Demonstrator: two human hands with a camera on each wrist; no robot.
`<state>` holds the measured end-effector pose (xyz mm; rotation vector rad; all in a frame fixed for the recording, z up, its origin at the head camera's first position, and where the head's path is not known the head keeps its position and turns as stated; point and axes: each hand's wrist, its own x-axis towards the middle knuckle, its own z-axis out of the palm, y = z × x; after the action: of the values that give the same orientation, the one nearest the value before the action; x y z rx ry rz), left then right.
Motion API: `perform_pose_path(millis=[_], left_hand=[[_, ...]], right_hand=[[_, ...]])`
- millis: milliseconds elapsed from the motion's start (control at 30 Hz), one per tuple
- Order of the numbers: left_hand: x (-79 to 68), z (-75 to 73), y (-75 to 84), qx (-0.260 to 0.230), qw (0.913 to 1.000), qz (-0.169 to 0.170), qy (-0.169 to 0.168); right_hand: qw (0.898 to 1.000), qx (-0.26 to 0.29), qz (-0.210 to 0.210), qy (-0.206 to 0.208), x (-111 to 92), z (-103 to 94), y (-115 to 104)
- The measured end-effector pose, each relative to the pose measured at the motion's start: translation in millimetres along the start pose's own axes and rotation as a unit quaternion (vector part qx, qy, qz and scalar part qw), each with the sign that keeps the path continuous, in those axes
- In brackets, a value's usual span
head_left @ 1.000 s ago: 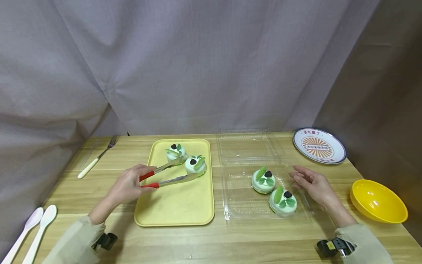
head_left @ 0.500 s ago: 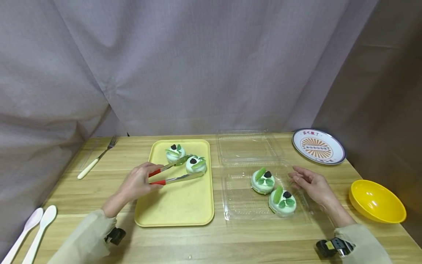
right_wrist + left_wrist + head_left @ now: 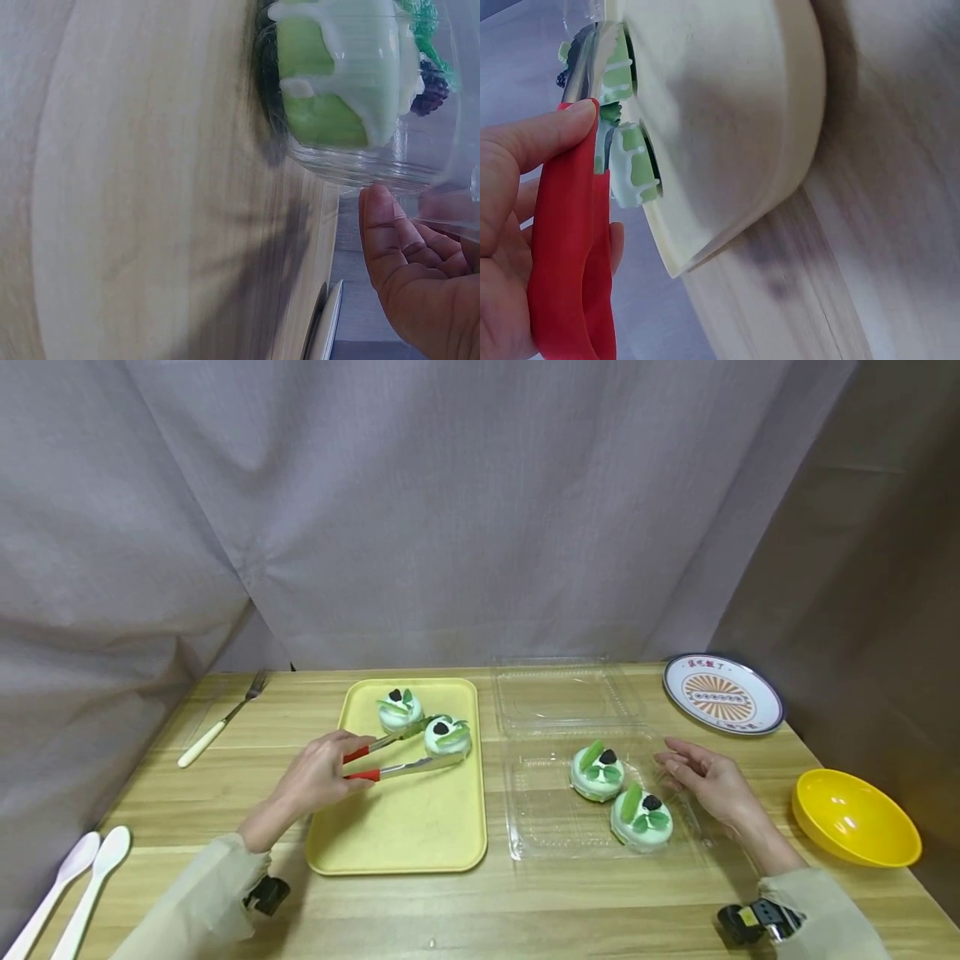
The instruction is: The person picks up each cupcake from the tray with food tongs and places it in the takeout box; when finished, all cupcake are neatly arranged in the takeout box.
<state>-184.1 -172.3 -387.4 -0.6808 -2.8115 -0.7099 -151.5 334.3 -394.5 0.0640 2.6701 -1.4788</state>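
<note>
While one tray point(image 3: 405, 835) holds two cakes point(image 3: 397, 717), one container point(image 3: 551, 831) holds two more.

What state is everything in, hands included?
Left hand: gripping tongs
Tongs: spread around one cake
Right hand: touching clear box
Clear box: lid open, two cakes inside
Tray: bearing two cakes
Fork: lying flat
Spoons: side by side
Plate: face up
Bowl: upright

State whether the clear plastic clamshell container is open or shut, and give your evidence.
Open: its lid lies folded back, away from the base, where two garnished cakes sit uncovered.
</note>
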Motion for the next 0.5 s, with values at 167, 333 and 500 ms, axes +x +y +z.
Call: perform_pose_path(millis=[167, 333, 500], left_hand=[[-3.9, -0.1, -2.3, -0.005, 1.0000, 0.005, -0.003], [-6.5, -11.0, 1.9, -0.036, 0.9992, 0.011, -0.007], [-0.1, -27.3, 21.2, -0.049, 0.9979, 0.039, -0.016]], right_hand=[[1.000, -0.003, 0.004, -0.001, 0, 0.6, 1], [1.000, -0.002, 0.005, -0.002, 1, 0.9, 1], [1.000, 0.000, 0.000, -0.002, 1, 0.1, 1]])
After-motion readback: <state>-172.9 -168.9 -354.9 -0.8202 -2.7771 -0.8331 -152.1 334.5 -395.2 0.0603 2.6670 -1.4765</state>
